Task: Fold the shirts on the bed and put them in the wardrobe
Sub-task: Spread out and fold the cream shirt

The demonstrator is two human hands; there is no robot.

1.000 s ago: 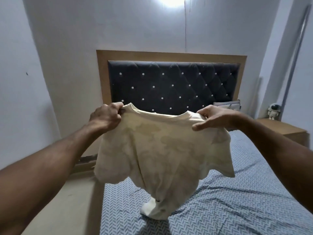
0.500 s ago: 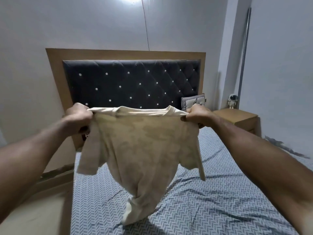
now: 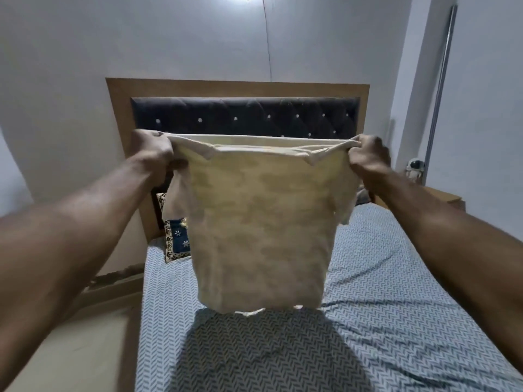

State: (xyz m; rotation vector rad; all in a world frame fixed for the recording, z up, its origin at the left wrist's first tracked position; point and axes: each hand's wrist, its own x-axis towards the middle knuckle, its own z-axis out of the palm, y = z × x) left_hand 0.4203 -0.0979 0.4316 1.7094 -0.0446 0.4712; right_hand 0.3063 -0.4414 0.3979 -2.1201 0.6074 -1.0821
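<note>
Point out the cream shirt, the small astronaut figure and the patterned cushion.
cream shirt [image 3: 263,222], head view, middle of the hanging body panel.
astronaut figure [image 3: 415,170], head view, its white torso below the helmet.
patterned cushion [image 3: 177,241], head view, the blue panel left of the shirt.

A cream shirt [image 3: 260,222] with a faint blotchy camouflage-like pattern hangs spread flat in the air above the bed [image 3: 368,321], its top edge pulled taut and level. Its short sleeves droop at either side. The lower hem hangs clear of the blue-and-white herringbone sheet, casting a dark shadow below.
</note>
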